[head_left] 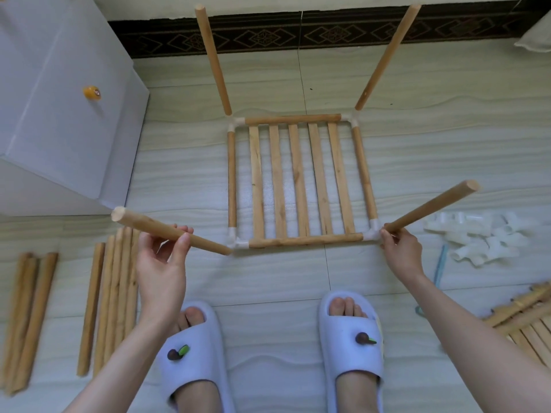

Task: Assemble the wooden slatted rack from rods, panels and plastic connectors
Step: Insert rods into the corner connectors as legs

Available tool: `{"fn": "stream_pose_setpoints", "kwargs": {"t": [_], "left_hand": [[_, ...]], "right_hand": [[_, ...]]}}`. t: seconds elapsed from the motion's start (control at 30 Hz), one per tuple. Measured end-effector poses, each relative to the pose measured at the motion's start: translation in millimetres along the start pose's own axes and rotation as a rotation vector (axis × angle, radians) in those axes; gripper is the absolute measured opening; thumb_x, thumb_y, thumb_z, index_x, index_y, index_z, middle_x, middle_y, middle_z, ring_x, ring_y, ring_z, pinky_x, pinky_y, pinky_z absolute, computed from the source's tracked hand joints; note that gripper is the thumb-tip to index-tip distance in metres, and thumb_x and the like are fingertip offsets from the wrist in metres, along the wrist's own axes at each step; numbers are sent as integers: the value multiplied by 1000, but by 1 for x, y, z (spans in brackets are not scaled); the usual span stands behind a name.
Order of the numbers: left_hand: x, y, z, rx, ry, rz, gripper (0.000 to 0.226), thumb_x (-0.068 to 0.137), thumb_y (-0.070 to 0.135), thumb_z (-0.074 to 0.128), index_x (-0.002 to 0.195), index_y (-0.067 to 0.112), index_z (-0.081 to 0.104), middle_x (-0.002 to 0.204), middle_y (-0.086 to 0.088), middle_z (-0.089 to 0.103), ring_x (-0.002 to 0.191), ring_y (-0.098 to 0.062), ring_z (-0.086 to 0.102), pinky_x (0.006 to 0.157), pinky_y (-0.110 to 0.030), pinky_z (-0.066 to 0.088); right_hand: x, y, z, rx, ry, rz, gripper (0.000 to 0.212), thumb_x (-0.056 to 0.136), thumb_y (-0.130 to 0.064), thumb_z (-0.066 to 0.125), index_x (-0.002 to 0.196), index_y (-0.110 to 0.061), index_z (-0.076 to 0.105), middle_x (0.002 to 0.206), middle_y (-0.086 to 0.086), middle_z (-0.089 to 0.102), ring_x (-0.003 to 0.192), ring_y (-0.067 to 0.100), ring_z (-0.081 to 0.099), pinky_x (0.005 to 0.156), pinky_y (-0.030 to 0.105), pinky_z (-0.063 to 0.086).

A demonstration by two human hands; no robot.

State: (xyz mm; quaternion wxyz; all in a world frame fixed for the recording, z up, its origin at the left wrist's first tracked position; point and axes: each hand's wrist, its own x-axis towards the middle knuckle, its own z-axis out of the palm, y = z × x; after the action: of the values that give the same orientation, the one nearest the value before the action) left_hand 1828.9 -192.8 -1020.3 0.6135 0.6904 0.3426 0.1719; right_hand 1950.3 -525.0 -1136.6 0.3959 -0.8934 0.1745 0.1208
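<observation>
A square wooden slatted panel (pixel 299 181), framed by round rods and white plastic corner connectors, lies flat on the pale tiled floor (pixel 274 272) while a person standing over it in lilac slippers (pixel 351 338) fits its uprights. Two long wooden rods already stand in the far corners, the far-left upright (pixel 213 59) and the far-right upright (pixel 387 58), leaning apart toward the dark patterned skirting.

The left hand (pixel 162 263) pinches a third round wooden rod (pixel 171 232) between thumb and curled fingertips, its lower end at the near-left connector (pixel 237 244), apparently to steer it into the socket. The right hand (pixel 401 251) closes its fingers round the base of a fourth rod (pixel 432 207) where it meets the near-right connector (pixel 372 232), likely pressing it home; whether either rod is fully seated cannot be told.

Spare wooden rods (pixel 113 296) lie along the left side of the floor, a heap of white plastic connectors (pixel 480 239) to the right, and another slatted panel (pixel 524 320) at the right edge.
</observation>
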Motion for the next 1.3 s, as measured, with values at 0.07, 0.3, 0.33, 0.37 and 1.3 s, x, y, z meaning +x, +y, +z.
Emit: {"fn": "stream_pose_setpoints", "kwargs": {"t": [0.07,0.3,0.33,0.37,1.3], "left_hand": [[1,2,0,-32,29,32,14,91,2,55,97,14,51,102,-6,63,104,-19,64,98,-43,48],[8,3,0,89,-8,125,25,89,1,58,91,24,52,100,-5,66,103,-17,64,92,-29,50],[9,1,1,110,-11,122,25,89,0,59,90,24,53,96,3,66,102,-17,65,92,-29,50],[11,-1,1,126,-15,122,23,88,-1,59,90,22,54,93,8,65,100,-17,65,91,-31,50],[18,-10,11,254,-151,271,25,89,-2,57,96,21,53,94,4,65,94,-3,63,83,-14,48]], "right_hand": [[-1,0,0,28,-2,-3,27,96,-21,50,111,-1,61,101,16,66,101,32,62,92,46,47],[-2,-2,1,38,-1,7,28,96,-22,50,113,-2,60,103,14,66,103,32,62,92,50,48],[-2,-3,1,41,1,10,28,96,-21,50,113,-2,60,100,13,66,102,32,62,93,50,48],[-3,-3,1,47,2,15,27,96,-21,50,112,-1,60,95,11,64,100,33,63,92,50,48],[-10,-5,6,87,-10,40,29,97,-20,49,119,-3,57,95,4,61,79,23,64,92,46,49]]}}
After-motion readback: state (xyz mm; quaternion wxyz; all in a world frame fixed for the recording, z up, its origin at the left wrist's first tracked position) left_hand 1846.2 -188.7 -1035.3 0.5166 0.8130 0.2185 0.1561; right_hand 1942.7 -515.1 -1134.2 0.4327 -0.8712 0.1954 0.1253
